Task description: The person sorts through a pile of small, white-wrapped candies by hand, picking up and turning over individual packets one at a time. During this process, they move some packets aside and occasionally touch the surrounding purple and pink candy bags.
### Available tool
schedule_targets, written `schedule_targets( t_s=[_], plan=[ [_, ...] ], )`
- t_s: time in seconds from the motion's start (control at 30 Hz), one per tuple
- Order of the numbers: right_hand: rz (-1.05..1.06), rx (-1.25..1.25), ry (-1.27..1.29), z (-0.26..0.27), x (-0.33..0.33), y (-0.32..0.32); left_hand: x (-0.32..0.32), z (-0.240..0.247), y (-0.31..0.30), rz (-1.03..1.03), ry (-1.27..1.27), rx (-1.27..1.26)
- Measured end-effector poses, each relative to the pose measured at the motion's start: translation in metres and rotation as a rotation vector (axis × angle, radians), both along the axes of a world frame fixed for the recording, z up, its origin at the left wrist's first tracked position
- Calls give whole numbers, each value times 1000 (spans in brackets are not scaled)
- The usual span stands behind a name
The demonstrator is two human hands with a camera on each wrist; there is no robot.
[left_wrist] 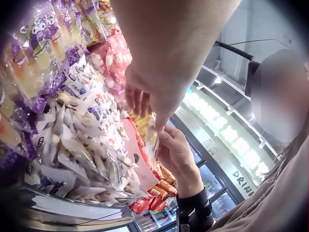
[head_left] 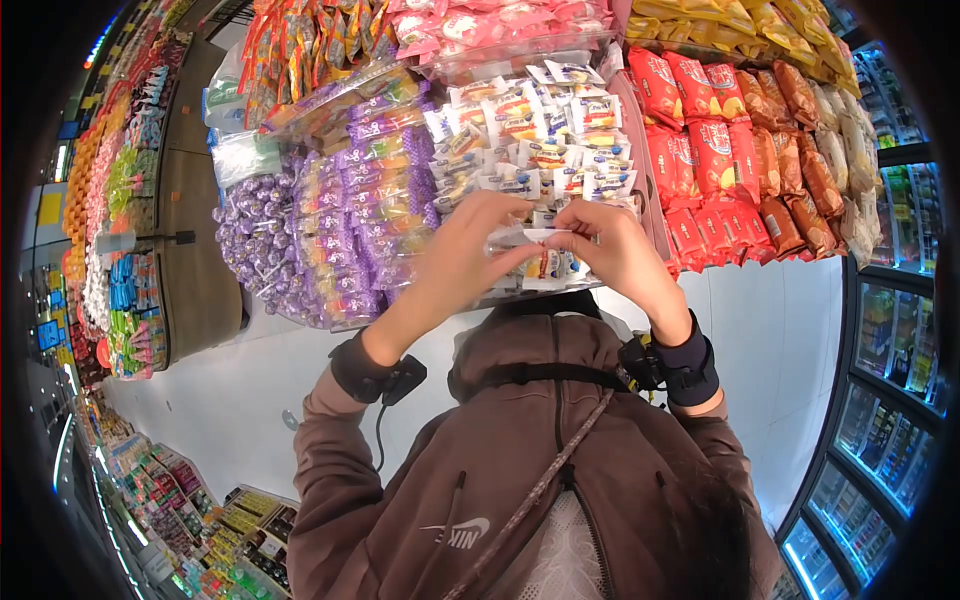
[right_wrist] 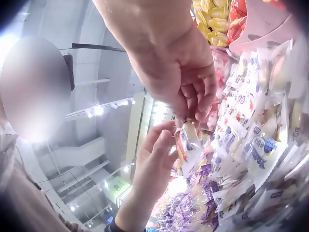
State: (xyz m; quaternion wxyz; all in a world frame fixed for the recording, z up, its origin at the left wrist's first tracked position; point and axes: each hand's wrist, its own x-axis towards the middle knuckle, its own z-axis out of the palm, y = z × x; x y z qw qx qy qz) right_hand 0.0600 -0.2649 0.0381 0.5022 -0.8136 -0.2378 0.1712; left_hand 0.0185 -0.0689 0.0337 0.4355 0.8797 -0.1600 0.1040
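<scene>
Pale floor tiles [head_left: 750, 330] stretch beneath a sweet display, with glass-door coolers [head_left: 890, 360] at the right of the head view. Purple-wrapped lollipops [head_left: 262, 225] and purple jelly packs [head_left: 375, 205] fill the display's left part; red packets [head_left: 712, 160] stand to the right, across a pink divider [head_left: 650, 185], and pink-wrapped sweets [head_left: 475, 25] lie beyond.

Between them lies a pile of white-wrapped sweets [head_left: 520, 120]. Over its near part, the person's hands meet at one small wrapped sweet [right_wrist: 189, 147], white with red and blue print. The left hand [head_left: 465, 245] pinches it between thumb and fingers, and the right hand [head_left: 615, 245] pinches it too, fingertips close together. Black wristbands [head_left: 365, 370] circle both wrists.
</scene>
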Motion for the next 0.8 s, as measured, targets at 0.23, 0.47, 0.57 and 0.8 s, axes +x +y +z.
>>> schedule_targets(
  t_s=[0.23,0.47,0.57,0.8],
  plan=[
    [-96,238,100,-10,0,4,3,-12,2,76,685,-502],
    [-68,21,392,-31,0,-7,1,-14,3,118,694,-875],
    [-76,217,467,-30,-2,-5,-2,-13,7,90,715,-920],
    [-56,283,512,-24,-1,-4,-7,-19,11,95,754,-995]
  ],
)
